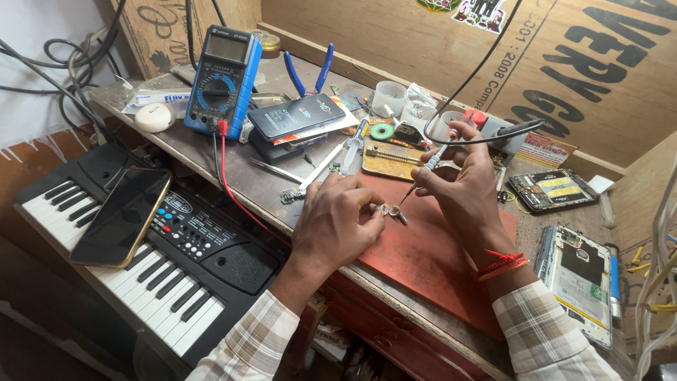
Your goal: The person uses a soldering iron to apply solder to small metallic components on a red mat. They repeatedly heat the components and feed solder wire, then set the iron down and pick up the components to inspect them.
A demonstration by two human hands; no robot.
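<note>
Screwdriver [430,166] in right hand [462,187], tip on small metal part [389,209].

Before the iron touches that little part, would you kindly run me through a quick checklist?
1. Left hand pinches the small metal part: ok.
2. Right hand grips the soldering iron: ok.
3. Tip at the part: ok.
4. Part over the red mat: ok.
5. Iron's cord clear of the hands: ok.
6. Iron hot: cannot tell.

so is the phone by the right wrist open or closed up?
Open. The phone lies with its back cover off, its insides and a yellow-edged white panel showing, just right of the right hand.
</note>
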